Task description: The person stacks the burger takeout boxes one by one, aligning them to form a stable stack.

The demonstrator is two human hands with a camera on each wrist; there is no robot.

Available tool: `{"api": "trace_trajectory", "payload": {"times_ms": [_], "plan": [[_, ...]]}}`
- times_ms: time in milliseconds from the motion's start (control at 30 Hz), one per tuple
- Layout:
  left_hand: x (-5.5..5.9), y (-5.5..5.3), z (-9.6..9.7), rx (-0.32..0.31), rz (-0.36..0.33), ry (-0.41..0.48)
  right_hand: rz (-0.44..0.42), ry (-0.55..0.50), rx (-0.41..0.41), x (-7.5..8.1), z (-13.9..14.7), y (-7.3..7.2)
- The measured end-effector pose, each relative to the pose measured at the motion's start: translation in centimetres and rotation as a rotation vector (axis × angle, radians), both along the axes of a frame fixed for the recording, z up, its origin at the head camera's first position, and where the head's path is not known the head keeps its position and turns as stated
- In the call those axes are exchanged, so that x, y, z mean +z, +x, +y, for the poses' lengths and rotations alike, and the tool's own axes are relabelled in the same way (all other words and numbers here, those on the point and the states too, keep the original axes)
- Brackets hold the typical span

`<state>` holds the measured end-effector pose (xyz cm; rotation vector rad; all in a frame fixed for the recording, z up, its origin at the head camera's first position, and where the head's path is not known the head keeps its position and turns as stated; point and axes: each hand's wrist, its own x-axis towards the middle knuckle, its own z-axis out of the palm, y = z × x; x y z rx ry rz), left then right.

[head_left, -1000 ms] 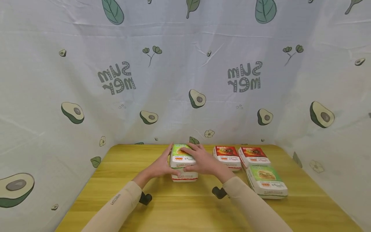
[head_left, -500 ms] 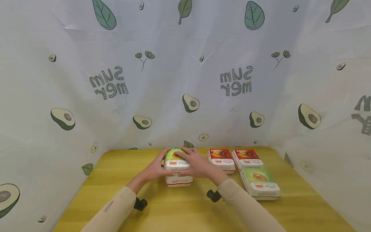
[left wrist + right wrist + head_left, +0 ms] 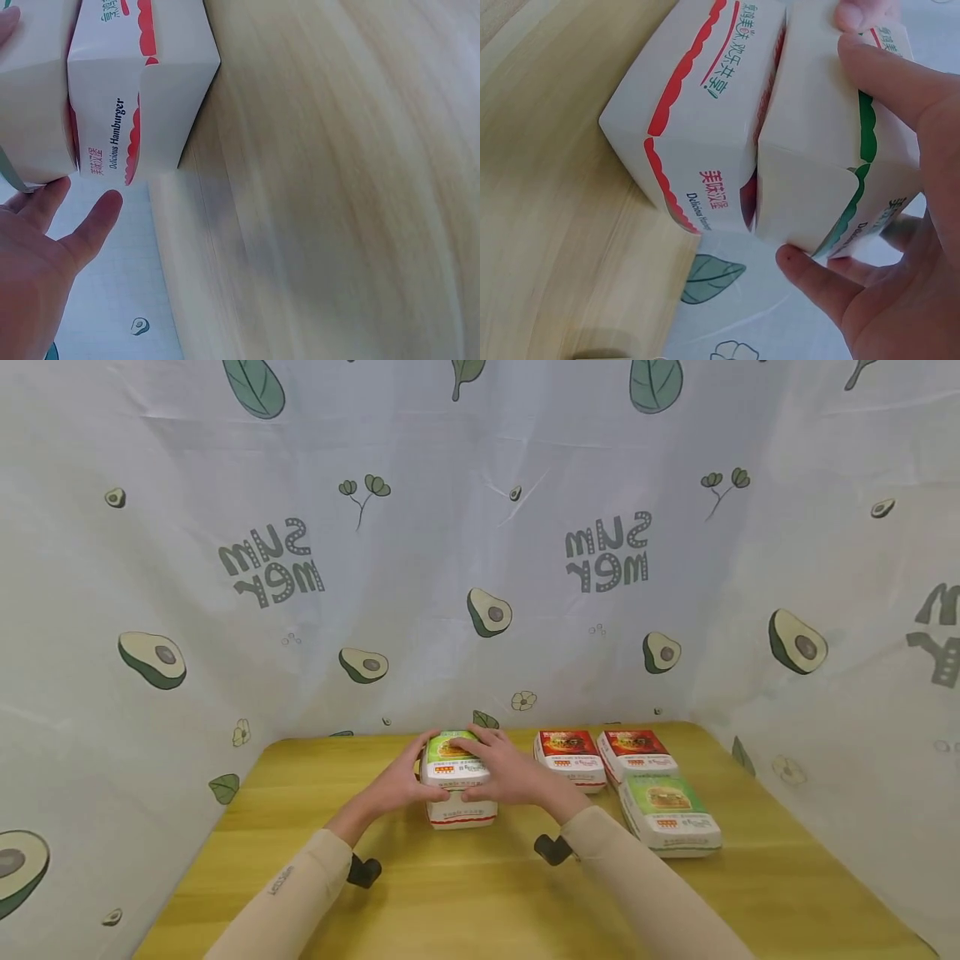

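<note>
In the head view, a hamburger box with a green lid [image 3: 453, 770] sits on top of a hamburger box with red scalloped trim [image 3: 462, 817], near the table's back edge. My left hand [image 3: 396, 789] holds the green box at its left side, thumb toward the front. From the other side my right hand [image 3: 517, 777] grips it, thumb in front and a finger across the lid. The right wrist view shows that thumb on the white wall of the green box [image 3: 806, 127]. Below it, the red-trimmed box [image 3: 694, 112] stands on the table, its lid mostly hidden.
To the right on the wooden table [image 3: 465, 902] stand two red-lidded hamburger boxes [image 3: 568, 760], side by side. Another green-lidded box [image 3: 670, 818] is in front of the rightmost one. An avocado-print cloth [image 3: 420, 568] hangs behind the table and along its sides.
Both thumbs have shifted up from the lower box's front to about the seam between the two boxes. The head view has swung slightly right. The other boxes have stayed put.
</note>
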<state>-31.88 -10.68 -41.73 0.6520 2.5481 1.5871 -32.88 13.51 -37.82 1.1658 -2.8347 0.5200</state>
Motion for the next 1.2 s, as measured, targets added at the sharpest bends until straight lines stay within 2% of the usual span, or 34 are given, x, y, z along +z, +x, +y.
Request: {"api": "trace_trajectory", "payload": {"times_ms": [200, 500, 667, 833, 1000, 1133, 1200], "plan": [[0.3, -0.2, 0.2, -0.026, 0.003, 0.005, -0.019, -0.011, 0.002, 0.3, 0.4, -0.1], [0.4, 0.1, 0.3, -0.026, -0.023, 0.013, -0.012, -0.014, -0.004, 0.2, 0.4, 0.0], [0.0, -0.1, 0.4, -0.026, -0.025, 0.027, -0.015, -0.020, 0.009, 0.3, 0.4, 0.0], [-0.3, -0.2, 0.3, -0.008, 0.002, 0.015, -0.018, -0.031, 0.013, 0.0, 0.4, -0.2], [-0.3, -0.4, 0.3, 0.023, 0.038, -0.008, -0.040, -0.078, 0.016, 0.0, 0.6, -0.2], [-0.5, -0.4, 0.3, 0.034, 0.055, -0.003, -0.061, -0.153, -0.005, 0.3, 2.0, 0.5], [-0.6, -0.2, 0.3, 0.031, 0.041, -0.010, -0.076, -0.170, -0.014, 0.5, 3.0, 1.0]]}}
